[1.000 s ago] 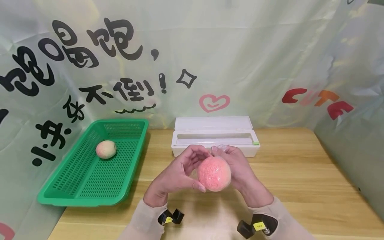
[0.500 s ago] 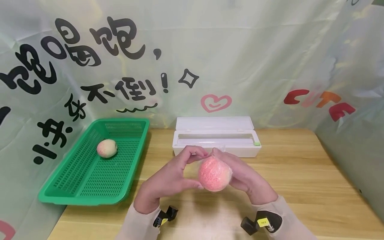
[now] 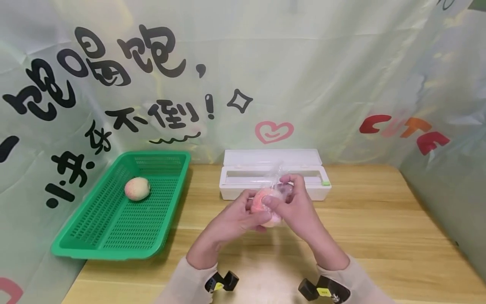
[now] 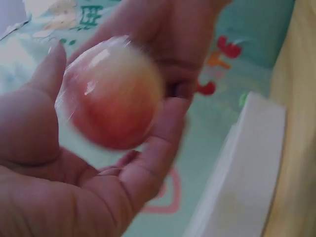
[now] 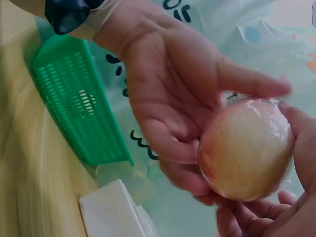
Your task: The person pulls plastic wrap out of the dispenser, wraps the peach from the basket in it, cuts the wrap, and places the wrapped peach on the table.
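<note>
Hiding parts of the film-wrapped peach (image 3: 260,203), the two hands meet just in front of the white box (image 3: 237,193) and cover part of its front wall; the loose clear film (image 3: 278,171) above the peach overlaps the box's slot and is hard to trace, and what lies in that slot cannot be made out; both wrist views cut off the box at their lower edges, and the right wrist view also crops the right hand (image 3: 298,207); the left hand (image 3: 241,216), in front of the box, curves its fingers around one side of the peach, thumb toward the wearer; the right hand bends in from the other side, thumb pressed on the peach and index finger curled by the film, though whether it pinches that film I cannot tell; both sleeves (image 3: 190,280) reach toward the box from the near edge; behind the hands, the box stands with its lid (image 3: 271,157) raised; to the left of the box, a green basket (image 3: 125,236) holds a second peach (image 3: 137,188)
</note>
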Available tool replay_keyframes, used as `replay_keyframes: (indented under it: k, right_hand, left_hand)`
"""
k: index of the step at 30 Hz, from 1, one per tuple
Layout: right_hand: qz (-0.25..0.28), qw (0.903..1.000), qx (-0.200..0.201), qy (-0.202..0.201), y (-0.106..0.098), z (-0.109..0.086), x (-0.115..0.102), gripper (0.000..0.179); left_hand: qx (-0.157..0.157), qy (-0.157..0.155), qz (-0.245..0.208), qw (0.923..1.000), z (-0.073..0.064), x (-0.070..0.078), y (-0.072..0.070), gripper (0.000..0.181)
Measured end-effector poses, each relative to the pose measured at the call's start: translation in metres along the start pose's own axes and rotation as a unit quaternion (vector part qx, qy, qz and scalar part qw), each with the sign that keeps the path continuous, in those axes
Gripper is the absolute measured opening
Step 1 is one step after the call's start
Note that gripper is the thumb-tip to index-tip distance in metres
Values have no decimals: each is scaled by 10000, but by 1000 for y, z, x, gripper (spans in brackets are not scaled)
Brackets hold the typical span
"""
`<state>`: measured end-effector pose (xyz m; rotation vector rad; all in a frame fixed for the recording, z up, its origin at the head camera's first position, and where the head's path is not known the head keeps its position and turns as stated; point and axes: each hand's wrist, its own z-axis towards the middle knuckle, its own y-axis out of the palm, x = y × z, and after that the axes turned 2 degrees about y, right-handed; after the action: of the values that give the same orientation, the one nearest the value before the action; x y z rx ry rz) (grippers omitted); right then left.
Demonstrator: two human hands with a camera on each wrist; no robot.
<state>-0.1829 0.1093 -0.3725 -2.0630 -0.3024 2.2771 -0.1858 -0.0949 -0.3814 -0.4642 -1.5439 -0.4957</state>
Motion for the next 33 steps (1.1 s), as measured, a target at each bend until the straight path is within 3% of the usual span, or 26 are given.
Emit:
replay_keyframes:
  k: [4, 9, 14, 17, 23, 26, 28, 33]
  right_hand:
    - [423, 9988, -224, -67, 2, -2, -2, 65]
    - [1092, 9934, -325, -105, 6, -4, -1, 39]
    - [1803, 9829, -329, 187, 11, -4, 1, 19]
    - [2232, 9736, -219, 428, 14, -2, 2, 8]
    - [2576, 9636, 282, 654, 20, 3, 8, 13]
    - [2508, 9647, 410, 694, 23, 7, 12, 16]
    - [2474, 9649, 442, 755, 25, 9, 14, 19]
    - [2326, 9672, 579, 840, 25, 13, 19, 25]
  left_hand:
    - [235, 255, -188, 9992, 5, -3, 9, 58]
    - [349, 334, 25, 9988, 5, -1, 13, 63]
    - [379, 423, 318, 9979, 5, -1, 12, 66]
    - [396, 491, 447, 9970, 6, -3, 12, 66]
    - [389, 729, 487, 9954, 13, -14, 21, 56]
    - [805, 797, 680, 9912, 19, -22, 30, 48]
    - [1257, 804, 858, 9851, 22, -27, 36, 44]
    - [1964, 825, 791, 9738, 27, -32, 43, 36]
